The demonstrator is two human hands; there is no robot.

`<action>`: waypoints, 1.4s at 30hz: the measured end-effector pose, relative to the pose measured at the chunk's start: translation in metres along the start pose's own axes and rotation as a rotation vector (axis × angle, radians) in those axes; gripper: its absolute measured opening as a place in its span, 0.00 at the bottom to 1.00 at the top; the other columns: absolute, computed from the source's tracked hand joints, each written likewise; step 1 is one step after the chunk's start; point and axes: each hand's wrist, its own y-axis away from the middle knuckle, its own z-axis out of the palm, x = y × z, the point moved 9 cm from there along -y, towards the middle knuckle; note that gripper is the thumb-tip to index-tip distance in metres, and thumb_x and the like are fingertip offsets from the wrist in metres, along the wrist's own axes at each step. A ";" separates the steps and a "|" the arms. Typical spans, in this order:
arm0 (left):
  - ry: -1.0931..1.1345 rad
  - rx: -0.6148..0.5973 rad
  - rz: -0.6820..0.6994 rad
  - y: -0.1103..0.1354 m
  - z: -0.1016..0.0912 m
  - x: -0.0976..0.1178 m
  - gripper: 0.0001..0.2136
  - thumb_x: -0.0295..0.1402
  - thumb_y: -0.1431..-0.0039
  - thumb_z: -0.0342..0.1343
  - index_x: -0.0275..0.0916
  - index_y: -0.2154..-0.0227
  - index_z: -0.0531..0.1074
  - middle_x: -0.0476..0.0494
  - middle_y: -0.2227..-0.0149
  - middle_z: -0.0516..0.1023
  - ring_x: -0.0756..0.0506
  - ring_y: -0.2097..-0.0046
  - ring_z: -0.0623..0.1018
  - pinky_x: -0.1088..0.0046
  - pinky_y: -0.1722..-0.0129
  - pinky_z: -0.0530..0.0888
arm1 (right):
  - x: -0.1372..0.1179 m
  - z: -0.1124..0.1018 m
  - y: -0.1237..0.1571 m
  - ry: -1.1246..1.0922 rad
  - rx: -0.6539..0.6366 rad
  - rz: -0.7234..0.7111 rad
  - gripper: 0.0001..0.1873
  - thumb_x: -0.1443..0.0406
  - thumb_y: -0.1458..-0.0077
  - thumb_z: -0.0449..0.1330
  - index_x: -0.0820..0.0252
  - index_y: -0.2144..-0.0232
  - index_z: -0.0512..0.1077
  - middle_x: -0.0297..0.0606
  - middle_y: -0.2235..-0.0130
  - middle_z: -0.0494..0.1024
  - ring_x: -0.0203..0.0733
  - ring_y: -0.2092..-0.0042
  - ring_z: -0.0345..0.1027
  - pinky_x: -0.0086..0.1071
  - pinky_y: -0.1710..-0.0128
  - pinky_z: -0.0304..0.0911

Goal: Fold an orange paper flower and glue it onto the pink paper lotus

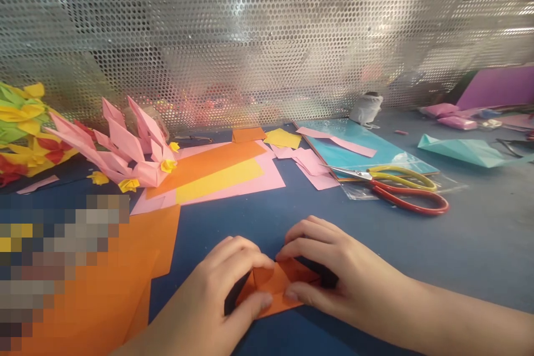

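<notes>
A small folded piece of orange paper [278, 286] lies on the blue table between my hands, with creases and raised flaps showing. From the left, my left hand [233, 278] grips it, fingertips on the far edge and thumb on the near side. My right hand [321, 264] holds its right part the same way, with the thumb low and the fingers curled over the top. The fingertips of both hands nearly meet at the paper's far edge. Parts of the paper are hidden under the fingers.
Large orange sheets [137, 267] lie at left, beside a pixelated patch. Behind them stands a pink folded-paper flower [133, 150] with yellow blossoms. Scissors [392, 183] with red and yellow handles rest near a blue paper pack [359, 147]. A perforated metal panel [267, 39] closes off the back.
</notes>
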 end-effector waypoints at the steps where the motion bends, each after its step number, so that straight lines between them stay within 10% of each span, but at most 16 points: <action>1: -0.003 0.007 0.010 0.000 -0.001 0.001 0.15 0.21 0.44 0.55 0.49 0.59 0.67 0.55 0.59 0.72 0.52 0.58 0.74 0.81 0.57 0.69 | 0.001 0.001 0.000 -0.003 -0.003 -0.001 0.07 0.68 0.47 0.63 0.57 0.63 0.72 0.35 0.61 0.73 0.40 0.61 0.63 0.34 0.59 0.62; 10: -0.035 0.018 0.062 0.003 0.000 0.007 0.09 0.22 0.40 0.50 0.43 0.71 0.67 0.52 0.62 0.69 0.52 0.62 0.73 0.80 0.58 0.70 | -0.001 0.000 0.000 -0.043 0.014 0.013 0.11 0.74 0.51 0.64 0.57 0.68 0.69 0.30 0.69 0.70 0.37 0.66 0.63 0.29 0.66 0.61; 28: -0.350 0.052 0.327 0.015 -0.010 0.045 0.15 0.25 0.34 0.41 0.39 0.61 0.74 0.44 0.66 0.77 0.47 0.64 0.75 0.74 0.61 0.76 | -0.017 -0.002 0.007 0.115 0.066 -0.188 0.13 0.74 0.37 0.48 0.60 0.68 0.70 0.38 0.66 0.72 0.39 0.66 0.61 0.31 0.66 0.62; 36: -0.472 0.292 0.477 0.023 -0.020 0.058 0.16 0.26 0.32 0.36 0.37 0.61 0.71 0.46 0.67 0.80 0.48 0.66 0.79 0.76 0.67 0.76 | -0.038 -0.004 0.013 0.219 0.034 -0.388 0.18 0.72 0.33 0.43 0.64 0.59 0.73 0.41 0.66 0.74 0.39 0.68 0.61 0.30 0.67 0.61; 42: -0.562 0.246 0.432 0.021 -0.014 0.057 0.17 0.24 0.32 0.38 0.38 0.65 0.73 0.48 0.72 0.77 0.48 0.68 0.78 0.75 0.67 0.75 | -0.039 0.001 0.009 0.300 -0.007 -0.350 0.27 0.68 0.31 0.38 0.63 0.72 0.73 0.39 0.72 0.72 0.37 0.73 0.59 0.31 0.73 0.58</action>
